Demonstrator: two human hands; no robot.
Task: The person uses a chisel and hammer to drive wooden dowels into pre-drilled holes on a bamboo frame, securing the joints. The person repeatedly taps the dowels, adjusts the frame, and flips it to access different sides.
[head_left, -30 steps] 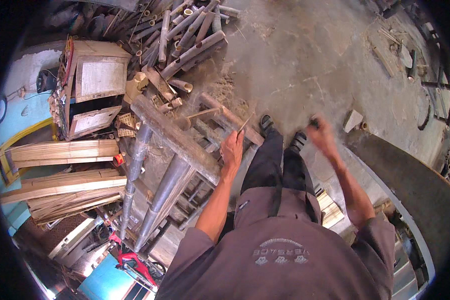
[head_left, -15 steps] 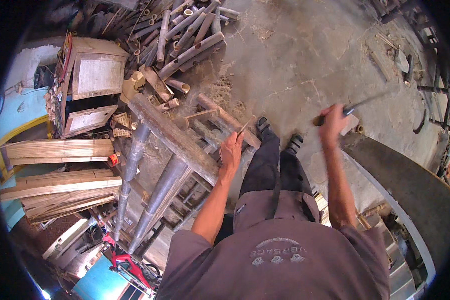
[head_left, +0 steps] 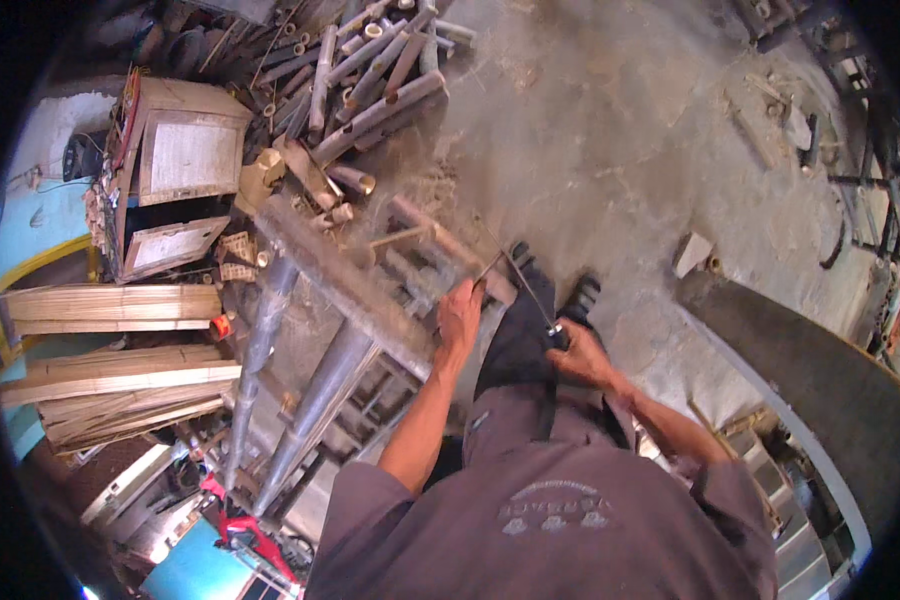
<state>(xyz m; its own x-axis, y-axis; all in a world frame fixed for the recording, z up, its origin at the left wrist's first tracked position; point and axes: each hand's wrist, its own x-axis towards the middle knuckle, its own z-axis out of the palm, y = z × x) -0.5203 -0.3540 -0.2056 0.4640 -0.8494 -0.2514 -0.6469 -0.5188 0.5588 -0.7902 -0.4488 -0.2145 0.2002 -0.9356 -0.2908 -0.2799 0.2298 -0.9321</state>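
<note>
My left hand (head_left: 458,315) is closed around a short thin stick (head_left: 491,264), whose tip points up and to the right. In my right hand (head_left: 582,357) is a long, narrow-bladed knife (head_left: 532,290) with a dark handle. Its blade slants up and to the left, crossing close by the stick's tip; whether they touch I cannot tell. Both hands are in front of my body, above my legs. Just left of my left hand lies a thick wooden beam (head_left: 345,275), raised on round grey legs (head_left: 315,395).
Cut bamboo poles (head_left: 380,110) are heaped at the far left. A worn wooden cabinet (head_left: 192,155) and stacks of flat strips (head_left: 120,305) stand at the left. A broad curved panel (head_left: 800,340) is close on my right. Sandals (head_left: 582,295) are on my feet.
My right hand has swung down and left with the knife, from out at the right to near my left hand. My left hand has stayed nearly in place with the stick.
</note>
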